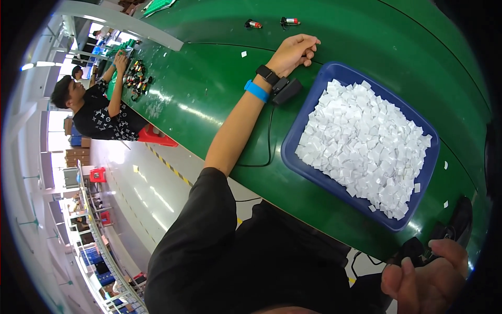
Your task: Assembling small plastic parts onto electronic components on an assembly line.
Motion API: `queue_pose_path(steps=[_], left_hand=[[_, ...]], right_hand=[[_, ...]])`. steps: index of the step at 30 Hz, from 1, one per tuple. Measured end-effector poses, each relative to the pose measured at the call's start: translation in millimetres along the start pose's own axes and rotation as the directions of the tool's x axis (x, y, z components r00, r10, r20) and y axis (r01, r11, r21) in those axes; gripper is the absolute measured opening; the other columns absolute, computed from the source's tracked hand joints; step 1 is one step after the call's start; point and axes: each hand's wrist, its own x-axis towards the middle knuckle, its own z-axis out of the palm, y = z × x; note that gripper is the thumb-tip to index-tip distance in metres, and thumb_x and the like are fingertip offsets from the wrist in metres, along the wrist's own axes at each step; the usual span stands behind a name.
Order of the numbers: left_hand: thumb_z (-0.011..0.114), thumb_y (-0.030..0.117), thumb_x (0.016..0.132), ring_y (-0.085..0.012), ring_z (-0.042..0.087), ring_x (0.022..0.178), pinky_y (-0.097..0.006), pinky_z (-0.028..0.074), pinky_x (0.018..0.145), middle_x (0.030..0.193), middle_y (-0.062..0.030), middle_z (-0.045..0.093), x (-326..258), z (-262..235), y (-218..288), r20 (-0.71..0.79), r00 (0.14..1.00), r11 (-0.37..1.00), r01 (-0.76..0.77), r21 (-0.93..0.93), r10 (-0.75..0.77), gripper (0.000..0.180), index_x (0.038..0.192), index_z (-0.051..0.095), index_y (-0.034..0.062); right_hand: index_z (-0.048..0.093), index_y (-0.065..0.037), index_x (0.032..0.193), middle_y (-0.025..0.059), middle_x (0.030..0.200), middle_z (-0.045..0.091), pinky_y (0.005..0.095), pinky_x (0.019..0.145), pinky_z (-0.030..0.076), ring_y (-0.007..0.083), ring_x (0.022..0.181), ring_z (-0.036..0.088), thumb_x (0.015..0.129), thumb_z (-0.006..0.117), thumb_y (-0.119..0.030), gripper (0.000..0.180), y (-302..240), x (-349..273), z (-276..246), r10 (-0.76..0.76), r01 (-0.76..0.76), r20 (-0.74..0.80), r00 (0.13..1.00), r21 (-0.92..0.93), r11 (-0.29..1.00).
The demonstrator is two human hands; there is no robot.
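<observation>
Blue tray point(324, 177) stands between left hand point(295, 55) and right hand point(431, 277); green tabletop point(387, 52) lies free beyond it

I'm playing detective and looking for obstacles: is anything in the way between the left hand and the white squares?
Only the raised rim of the blue tray, at its corner nearest the left hand. The white squares lie uncovered inside. The black gadget sits off to one side.

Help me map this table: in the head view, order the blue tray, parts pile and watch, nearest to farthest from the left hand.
1. Watch: just behind the left hand.
2. Blue tray: right of the hand.
3. Parts pile: far left, near the co-worker.
</observation>
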Motion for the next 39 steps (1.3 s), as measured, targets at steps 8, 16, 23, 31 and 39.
queue_pose_path(steps=[8, 16, 23, 31, 39], left_hand=[[0.056, 0.022, 0.1, -0.0062, 0.051, 0.066, -0.022, 0.044, 0.055, 0.083, 0.0018, 0.054, 6.8, 4.8, 2.3, -0.006, 0.999, 0.998, -0.042, -0.039, 0.042, 0.02, 0.105, 0.061, 0.0035], [0.058, 0.021, 0.098, -0.0079, 0.053, 0.065, -0.023, 0.047, 0.052, 0.083, -0.0019, 0.056, 6.1, 6.1, -7.1, -0.01, 0.999, 0.998, -0.045, -0.046, 0.045, 0.02, 0.102, 0.062, 0.0011], [0.057, 0.019, 0.099, -0.0076, 0.052, 0.066, -0.023, 0.046, 0.053, 0.084, -0.0017, 0.055, 2.5, 3.7, -1.3, 0.003, 1.0, 0.999, -0.015, -0.034, 0.015, 0.02, 0.104, 0.061, 0.0], [0.057, 0.021, 0.099, -0.0072, 0.051, 0.067, -0.023, 0.044, 0.054, 0.083, -0.0006, 0.054, 6.7, 9.3, 1.7, -0.006, 0.999, 0.999, -0.039, 0.0, 0.039, 0.021, 0.104, 0.06, 0.0004], [0.058, 0.021, 0.098, -0.0073, 0.051, 0.067, -0.023, 0.044, 0.053, 0.082, -0.0002, 0.055, -6.1, -0.8, 4.2, -0.026, 0.999, 0.999, -0.043, -0.014, 0.042, 0.021, 0.104, 0.061, 0.0007]], right_hand=[[0.064, -0.002, 0.068, 0.0046, 0.088, 0.033, 0.0182, 0.046, 0.054, 0.0106, 0.061, 0.038, 0.082, 0.08, -0.024, 0.031, -10.6, -1.6, 10.2, 0.019, -0.026, -0.127, 0.992, -0.058, 0.998], [0.063, -0.002, 0.067, 0.0002, 0.065, 0.033, 0.0199, 0.047, 0.055, 0.0118, 0.058, 0.047, 0.081, 0.081, -0.021, 0.03, -35.6, 10.2, 27.3, -0.037, 0.048, -0.19, 0.981, 0.053, 0.997], [0.063, 0.001, 0.074, 0.0069, 0.087, 0.043, 0.0228, 0.053, 0.057, 0.0144, 0.068, 0.053, 0.084, 0.078, -0.016, 0.025, -18.1, 7.5, 21.2, 0.033, -0.018, -0.141, 0.989, 0.106, 0.994], [0.062, 0.001, 0.078, 0.0092, 0.095, 0.044, 0.0216, 0.056, 0.058, 0.0169, 0.079, 0.054, 0.087, 0.076, -0.017, 0.024, -2.7, 14.2, 10.4, 0.086, -0.107, 0.125, 0.988, 0.177, 0.978], [0.061, 0.0, 0.076, 0.0087, 0.094, 0.044, 0.022, 0.054, 0.057, 0.016, 0.075, 0.053, 0.086, 0.076, -0.017, 0.025, -14.7, 6.2, 31.5, 0.044, -0.023, -0.15, 0.988, 0.137, 0.99]])
